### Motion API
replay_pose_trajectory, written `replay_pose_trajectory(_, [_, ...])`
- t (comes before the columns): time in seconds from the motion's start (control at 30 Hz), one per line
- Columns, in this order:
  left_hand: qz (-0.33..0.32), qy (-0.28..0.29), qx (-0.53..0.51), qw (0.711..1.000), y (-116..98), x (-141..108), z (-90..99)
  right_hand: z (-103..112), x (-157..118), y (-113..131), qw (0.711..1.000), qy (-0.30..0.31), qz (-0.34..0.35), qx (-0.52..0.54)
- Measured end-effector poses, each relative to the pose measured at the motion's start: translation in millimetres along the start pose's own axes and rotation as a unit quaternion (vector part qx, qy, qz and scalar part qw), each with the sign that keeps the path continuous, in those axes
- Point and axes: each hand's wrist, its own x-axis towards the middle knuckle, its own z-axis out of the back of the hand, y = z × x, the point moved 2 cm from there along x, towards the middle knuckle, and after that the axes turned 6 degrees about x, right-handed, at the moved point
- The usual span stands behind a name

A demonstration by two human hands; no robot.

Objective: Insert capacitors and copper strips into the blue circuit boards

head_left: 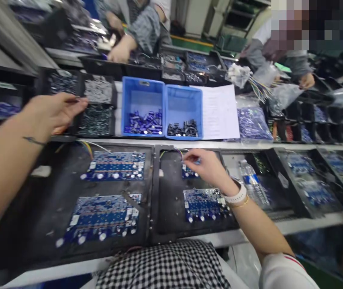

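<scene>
My left hand (54, 112) is raised over the dark parts bins at the left, thumb and fingertips pinched together; what they hold, if anything, is too small to name. My right hand (203, 164) is over the upper circuit board (188, 174) in the right black tray (168, 212), its fingers closed at the board's left end beside thin coloured wires. It partly covers that board. Below it lies another blue board (203, 202). Two more boards, an upper (119, 164) and a lower (105, 214), lie in the left black tray (39, 212).
Blue bins (143, 96) (183, 102) hold small parts behind the trays. A paper sheet (219, 112), a bag of purple parts (252, 122) and a water bottle (252, 182) are to the right. Across the bench are co-workers' hands (120, 50) (307, 80).
</scene>
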Motion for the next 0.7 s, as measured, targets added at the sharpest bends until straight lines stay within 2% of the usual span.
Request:
replay_pose_trajectory(0.07, [0.039,-0.043,-0.050,0.997,7,-10,20.5,-35,39,35,0.990,0.108,0.066,0.057])
replay_pose_trajectory(0.13, [0.067,-0.046,-0.092,0.992,11,-27,23.8,-68,83,67,0.976,0.138,0.136,0.104])
replay_pose_trajectory(0.17, [0.079,-0.036,-0.107,0.991,13,-38,21.5,-80,105,79,0.974,0.115,0.148,0.126])
replay_pose_trajectory(0.23, [0.097,-0.009,-0.124,0.987,12,-64,14.2,-98,140,91,0.976,0.054,0.114,0.179])
replay_pose_trajectory(0.3, [0.109,0.023,-0.133,0.985,10,-90,5.8,-104,153,92,0.975,0.026,0.100,0.197])
replay_pose_trajectory(0.37, [0.120,0.065,-0.139,0.981,5,-113,-4.8,-99,142,87,0.971,0.025,0.116,0.208])
replay_pose_trajectory(0.47, [0.116,0.133,-0.148,0.973,-3,-138,-28.6,-82,101,72,0.961,0.043,0.139,0.235])
replay_pose_trajectory(0.57, [0.079,0.174,-0.145,0.971,-12,-155,-61.5,-65,59,56,0.955,0.047,0.123,0.265])
replay_pose_trajectory(0.7, [0.030,0.232,-0.128,0.964,-21,-174,-112.4,-42,20,35,0.952,-0.002,0.096,0.291])
